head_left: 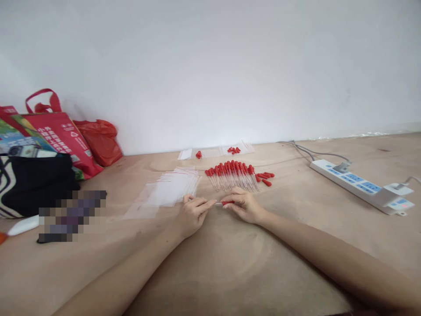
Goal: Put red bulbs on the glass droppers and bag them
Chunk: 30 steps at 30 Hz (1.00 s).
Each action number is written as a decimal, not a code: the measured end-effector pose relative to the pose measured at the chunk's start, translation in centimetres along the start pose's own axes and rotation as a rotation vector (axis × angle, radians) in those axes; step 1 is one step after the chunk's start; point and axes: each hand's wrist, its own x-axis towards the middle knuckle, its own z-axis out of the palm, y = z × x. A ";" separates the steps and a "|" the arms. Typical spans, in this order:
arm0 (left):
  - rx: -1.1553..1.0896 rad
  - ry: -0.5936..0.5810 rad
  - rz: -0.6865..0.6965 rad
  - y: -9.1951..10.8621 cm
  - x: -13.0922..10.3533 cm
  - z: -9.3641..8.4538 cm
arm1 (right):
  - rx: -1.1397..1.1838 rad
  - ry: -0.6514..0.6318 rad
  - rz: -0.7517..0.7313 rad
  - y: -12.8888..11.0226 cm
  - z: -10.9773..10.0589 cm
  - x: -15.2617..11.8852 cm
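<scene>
My left hand [194, 214] pinches a thin clear glass dropper tube [219, 203], which points to the right. My right hand [245, 205] closes on a red rubber bulb [227, 202] at the tube's right end; how deep the tube sits in it I cannot tell. Just beyond my hands lies a fanned row of droppers [233, 173], their red bulbs at the far side. Several loose red bulbs [267, 182] rest right of that row. Left of it, clear zip bags [176, 186] with red seal lines overlap in a spread stack.
Small bags and more red bulbs [234, 150] lie near the wall. A white power strip [351, 180] with plugs and cables stands at the right. On the left are a red shopping bag [62, 136], a red plastic bag [101, 138] and a black cloth item [39, 184].
</scene>
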 end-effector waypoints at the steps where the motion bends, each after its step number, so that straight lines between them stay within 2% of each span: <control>1: 0.005 -0.003 0.002 0.0 0.0 0.0 | -0.013 -0.005 -0.013 0.0 0.0 0.0; 7: 0.041 -0.022 0.015 0.2 0.0 -0.1 | -0.118 -0.027 -0.103 -0.1 0.0 -0.2; 12: 0.040 0.040 0.067 0.6 0.1 -0.2 | -0.164 -0.060 -0.150 -0.3 0.1 -0.1; 20: -0.031 0.111 0.091 1.0 0.0 0.5 | -0.155 -0.072 -0.155 -0.3 0.5 0.0; 30: -0.025 0.106 0.084 0.6 0.2 0.7 | -0.165 -0.076 -0.122 0.1 0.6 0.2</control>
